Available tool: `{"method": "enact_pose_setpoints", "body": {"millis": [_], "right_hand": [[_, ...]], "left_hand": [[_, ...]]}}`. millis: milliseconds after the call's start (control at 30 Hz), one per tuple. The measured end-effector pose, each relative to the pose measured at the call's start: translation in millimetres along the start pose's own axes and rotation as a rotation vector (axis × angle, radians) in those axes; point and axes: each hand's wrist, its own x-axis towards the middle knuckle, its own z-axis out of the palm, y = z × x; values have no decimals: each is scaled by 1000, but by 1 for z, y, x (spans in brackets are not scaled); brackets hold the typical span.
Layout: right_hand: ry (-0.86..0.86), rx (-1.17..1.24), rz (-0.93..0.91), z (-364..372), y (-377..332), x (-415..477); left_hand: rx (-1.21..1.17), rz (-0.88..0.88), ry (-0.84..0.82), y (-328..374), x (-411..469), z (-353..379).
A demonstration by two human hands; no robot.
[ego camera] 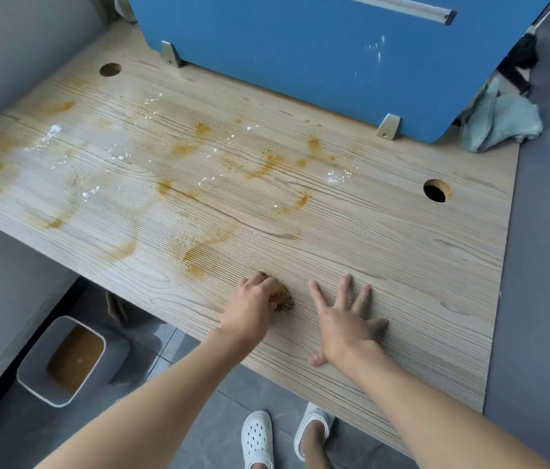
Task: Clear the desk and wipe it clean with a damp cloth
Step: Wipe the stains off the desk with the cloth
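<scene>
**Desk wipe in progress, one small brown wad against a lot of orange**

Left hand [253,304] has its fingers curled down over a brown, stained wad [284,298], pressing it onto the desk [385,238] close to the near edge. Can't honestly tell if it's a cloth or a sponge. Only a bit of it shows, sticking out from under the fingers on the side facing the other hand.

Right hand [343,321] is just beside it, not touching the wad. It lies flat on the wood with fingers spread wide and holds nothing.

Just past the wad, up and to the left, there's a big orange smear [199,252]. More orange streaks run across the middle and left of the desktop, with patches of white powder [336,177] mixed in. The wood around the right hand and out to the right edge looks unmarked.

Further back there are two round cable holes, one on the right [436,191] and one at the far left [110,69]. A blue divider panel [300,45] stands along the back on metal brackets [388,126], with some white specks on it too. A teal cloth [500,125] is bunched at the far right corner beside the panel, well apart from both hands.

On the floor under the left end of the desk is a white bin [33,367] with murky brown liquid in it. White clogs [256,438] are at the bottom.
</scene>
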Motion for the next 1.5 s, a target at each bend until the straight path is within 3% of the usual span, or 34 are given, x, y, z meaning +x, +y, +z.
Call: {"method": "enact_pose_setpoints", "body": {"millis": [133,333,533,667,833,1000,1167,1333,1500], "right_hand": [[71,79,12,-21,15,11],[20,140,97,-25,12,22],[-2,138,93,-27,13,22],[-7,137,101,-28,11,23],[-17,142,100,-29,12,22],[6,71,58,-40,19,23],[9,119,92,-52,31,39],[-12,118,107,-53,23,44],[-18,115,113,-54,25,45]], "left_hand": [[-20,-97,43,1,26,-9],[40,11,-16,6,13,-7],[7,-58,30,2,46,-9],[17,44,-26,4,38,-9],[-1,-14,29,5,59,-11],[-6,55,-43,9,47,-9],[-30,-20,15,9,61,-10],[-43,71,-25,9,56,-8],[-62,-14,45,9,78,-11]]}}
